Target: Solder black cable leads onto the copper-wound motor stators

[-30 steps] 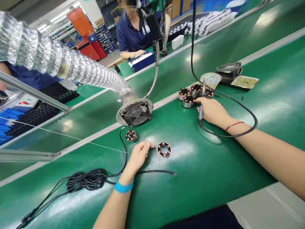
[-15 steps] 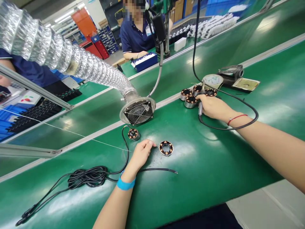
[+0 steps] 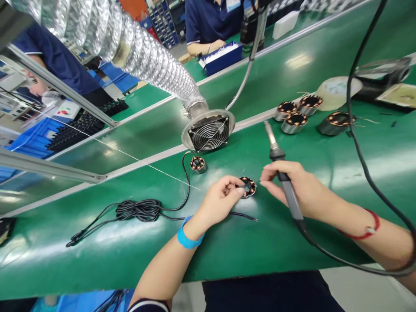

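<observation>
My left hand (image 3: 222, 197) pinches the near-left rim of a ring-shaped motor stator (image 3: 250, 187) with copper windings, on the green bench. In my right hand (image 3: 303, 184) is a soldering iron (image 3: 292, 201), its metal tip pointing up and away. The right thumb and fingertips come close to the stator's right side; whether they pinch a thin wire there is too small to tell. Left of the stator, another stator (image 3: 198, 164) is joined to a black cable (image 3: 138, 210) lying coiled. Several more stators (image 3: 294, 123) stand at the back right.
A fan with a round hood (image 3: 209, 134) hangs under a silver flexible duct (image 3: 156, 60) behind my hands. The iron's cord loops at the right. A translucent round roll (image 3: 339, 92) and a dark stand (image 3: 383, 76) sit back right. A co-worker (image 3: 212, 21) sits beyond the rail.
My right hand has come left from the stator group, with the iron now tip up. My left hand has moved right and taken hold of the stator. The view has shifted.
</observation>
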Motion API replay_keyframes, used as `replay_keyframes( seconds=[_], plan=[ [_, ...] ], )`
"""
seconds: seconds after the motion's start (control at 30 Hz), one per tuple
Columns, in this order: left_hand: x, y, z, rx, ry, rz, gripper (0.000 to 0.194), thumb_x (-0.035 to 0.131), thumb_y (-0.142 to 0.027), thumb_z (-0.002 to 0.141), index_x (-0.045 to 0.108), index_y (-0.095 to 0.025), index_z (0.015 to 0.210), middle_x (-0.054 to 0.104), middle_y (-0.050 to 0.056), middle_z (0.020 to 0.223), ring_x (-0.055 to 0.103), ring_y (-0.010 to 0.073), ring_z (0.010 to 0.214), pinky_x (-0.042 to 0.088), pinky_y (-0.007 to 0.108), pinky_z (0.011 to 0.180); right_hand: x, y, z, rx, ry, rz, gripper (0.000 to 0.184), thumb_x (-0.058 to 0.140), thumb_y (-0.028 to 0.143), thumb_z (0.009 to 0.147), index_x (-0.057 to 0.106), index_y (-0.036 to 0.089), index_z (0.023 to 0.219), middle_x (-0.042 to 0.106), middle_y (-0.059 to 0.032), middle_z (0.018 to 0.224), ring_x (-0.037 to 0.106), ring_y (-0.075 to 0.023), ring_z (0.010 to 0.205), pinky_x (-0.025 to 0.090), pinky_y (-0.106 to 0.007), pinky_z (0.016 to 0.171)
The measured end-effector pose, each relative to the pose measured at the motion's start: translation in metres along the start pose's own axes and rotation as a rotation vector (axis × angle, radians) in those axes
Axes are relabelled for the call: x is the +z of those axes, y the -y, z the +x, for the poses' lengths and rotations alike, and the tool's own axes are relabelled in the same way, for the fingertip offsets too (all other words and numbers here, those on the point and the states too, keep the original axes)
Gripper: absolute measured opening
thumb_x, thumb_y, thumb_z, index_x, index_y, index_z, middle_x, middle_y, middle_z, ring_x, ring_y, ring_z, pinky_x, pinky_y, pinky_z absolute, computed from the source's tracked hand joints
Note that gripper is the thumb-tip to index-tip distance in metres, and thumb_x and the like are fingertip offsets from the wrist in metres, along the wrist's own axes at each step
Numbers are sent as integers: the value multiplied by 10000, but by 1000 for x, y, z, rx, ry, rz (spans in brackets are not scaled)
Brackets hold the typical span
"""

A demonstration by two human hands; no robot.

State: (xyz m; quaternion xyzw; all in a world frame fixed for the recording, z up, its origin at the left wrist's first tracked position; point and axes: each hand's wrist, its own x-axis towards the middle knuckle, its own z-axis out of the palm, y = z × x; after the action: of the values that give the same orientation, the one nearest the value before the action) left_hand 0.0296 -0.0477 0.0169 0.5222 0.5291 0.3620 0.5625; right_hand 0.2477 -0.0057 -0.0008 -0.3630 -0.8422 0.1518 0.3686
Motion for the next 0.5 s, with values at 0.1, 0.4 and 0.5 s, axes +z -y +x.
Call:
replay_keyframes(
  seconds=[0.1, 0.4, 0.5],
  plan=[
    [-1, -3, -5, 44, 50, 37, 183, 637, -328, 843, 629, -166, 929, 522, -23, 713, 448, 110, 664, 374, 239, 641, 16, 25, 3, -58, 11, 268, 269, 530, 245, 975, 417, 283, 1216, 649, 27, 840, 656, -142, 656, 553, -263, 627],
    [-14, -13, -7, 274, 36, 319, 131, 553, -204, 894, 580, -174, 768, 561, -6, 758, 482, 119, 705, 383, 249, 696, 22, 34, 3, 79, -2, 355, 296, 523, 374, 1005, 375, 336, 1259, 678, -14, 960, 713, -199, 776, 618, -334, 663],
    [-17, -8, -3, 219, -18, 326, 135, 541, -194, 879, 567, -178, 748, 560, -9, 750, 479, 123, 704, 370, 250, 680, -11, 17, -7, 89, 91, 61, 347, 497, 556, 989, 503, 310, 1234, 695, -84, 1072, 721, -283, 873, 629, -463, 741]
  ],
)
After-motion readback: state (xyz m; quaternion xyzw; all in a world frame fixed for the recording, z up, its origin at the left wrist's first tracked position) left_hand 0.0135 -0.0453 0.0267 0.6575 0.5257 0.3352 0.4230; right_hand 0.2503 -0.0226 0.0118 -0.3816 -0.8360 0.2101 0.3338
